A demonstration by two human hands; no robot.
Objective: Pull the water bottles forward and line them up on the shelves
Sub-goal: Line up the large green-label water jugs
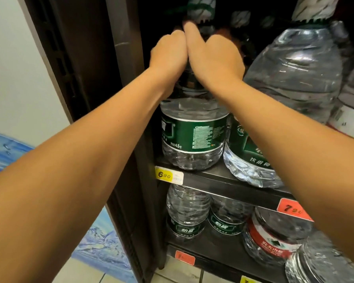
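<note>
The green-labelled 4.5 L water bottle (193,131) stands upright at the left end of the upper shelf (219,176), directly below both hands, its base close to the shelf's front edge. The left hand (169,53) and the right hand (215,58) meet over its neck, thumbs touching each other, fingers curled down behind the bottle's top. The fingertips are hidden, so the exact hold on the neck or handle cannot be confirmed; both hands appear clamped on this one bottle.

Progress, as a judgement: this bottle looks nearly at the front line. Just right of the right hand's forearm, a second green-labelled bottle (247,160) leans tilted with its base overhanging the shelf edge; it needs setting upright. Beyond the hands, deeper in the shelf, further bottle caps (240,18) show in the dark, so more bottles remain to be pulled forward.

Right of the right hand stands a large clear water jug (294,72), sealed and filled. Below the hands, the lower shelf (213,256) holds two smaller green-labelled bottles (187,213) set back from the edge and a red-labelled bottle (272,240) nearer the front; this row is uneven and not yet aligned.

All visible containers are capped and hold clear water. A yellow price tag (168,175) sits on the upper shelf edge below the left hand
</note>
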